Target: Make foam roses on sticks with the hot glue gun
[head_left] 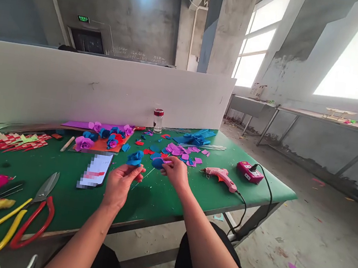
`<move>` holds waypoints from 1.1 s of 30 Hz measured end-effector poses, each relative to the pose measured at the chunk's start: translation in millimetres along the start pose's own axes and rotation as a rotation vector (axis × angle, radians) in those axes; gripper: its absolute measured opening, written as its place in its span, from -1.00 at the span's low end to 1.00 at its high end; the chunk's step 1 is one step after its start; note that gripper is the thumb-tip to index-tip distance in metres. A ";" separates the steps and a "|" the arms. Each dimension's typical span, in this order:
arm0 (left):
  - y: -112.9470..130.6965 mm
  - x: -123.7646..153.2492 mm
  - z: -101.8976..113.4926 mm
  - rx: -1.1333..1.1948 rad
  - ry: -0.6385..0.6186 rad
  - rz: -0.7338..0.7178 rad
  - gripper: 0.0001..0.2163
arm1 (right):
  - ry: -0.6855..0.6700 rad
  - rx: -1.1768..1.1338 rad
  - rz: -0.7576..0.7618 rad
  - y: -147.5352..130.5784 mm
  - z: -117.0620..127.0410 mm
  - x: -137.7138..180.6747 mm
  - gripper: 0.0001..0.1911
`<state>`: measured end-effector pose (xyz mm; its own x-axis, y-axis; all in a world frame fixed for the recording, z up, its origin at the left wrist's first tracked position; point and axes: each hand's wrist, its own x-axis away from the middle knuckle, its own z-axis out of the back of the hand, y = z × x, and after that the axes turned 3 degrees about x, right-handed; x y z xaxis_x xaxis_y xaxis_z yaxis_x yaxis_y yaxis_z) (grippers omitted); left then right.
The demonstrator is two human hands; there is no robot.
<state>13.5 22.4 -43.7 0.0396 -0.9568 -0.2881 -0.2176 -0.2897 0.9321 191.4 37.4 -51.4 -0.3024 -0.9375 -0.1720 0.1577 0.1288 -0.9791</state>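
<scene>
A blue paper flower (pixel 135 157) is pinched between the thumb and fingers of my left hand (pixel 121 182), above the green table. My right hand (pixel 176 174), a short way to the right, is closed on a round blue paper petal (pixel 157 163). A purple edge shows by its fingertips; I cannot tell whether it is held too. Behind that hand lie loose purple petals (pixel 187 150), with red and blue ones among them. Finished purple, red and blue paper flowers (pixel 85 143) rest on an orange sheet, left of my left hand.
A pink glue gun (pixel 221 177) lies to the right, its cord running to a magenta power box (pixel 249 172). On the left are a phone (pixel 95 171), scissors (pixel 45 188) and pliers (pixel 15 217). A jar (pixel 157 121) stands before the white partition (pixel 105 92).
</scene>
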 end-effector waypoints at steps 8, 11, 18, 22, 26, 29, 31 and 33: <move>0.6 5.9 -10.2 -0.011 -0.039 0.011 -0.75 | -0.023 0.113 0.004 2.5 16.4 6.6 -0.86; 0.1 5.8 -10.3 -0.003 -0.042 0.018 -0.75 | -0.006 0.127 0.023 0.9 19.6 6.5 -0.84; 2.6 9.6 -14.0 0.013 0.003 0.027 -0.70 | 0.010 -0.454 0.003 -7.2 8.0 14.4 -0.70; 6.8 13.8 -17.6 0.035 0.001 0.022 -0.71 | -0.014 -0.655 -0.029 -11.1 -7.9 26.2 -0.62; 13.6 15.7 -20.4 0.049 0.023 0.020 -0.71 | 0.053 -0.543 -0.009 -15.5 -18.1 33.5 -0.73; 18.6 15.8 -21.6 0.050 0.030 0.021 -0.69 | 0.174 -0.333 0.085 -21.1 -21.0 37.0 -0.81; 20.5 15.2 -21.5 0.057 0.021 0.029 -0.67 | 0.226 -0.217 0.133 -26.4 -22.1 40.2 -0.84; 20.7 13.6 -20.2 0.088 0.006 0.040 -0.66 | 0.240 -0.166 0.170 -32.8 -23.8 44.9 -0.86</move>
<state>29.2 2.8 -23.9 0.0354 -0.9677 -0.2495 -0.3043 -0.2482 0.9197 150.4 -1.2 -29.5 -0.5007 -0.7978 -0.3358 0.0758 0.3460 -0.9352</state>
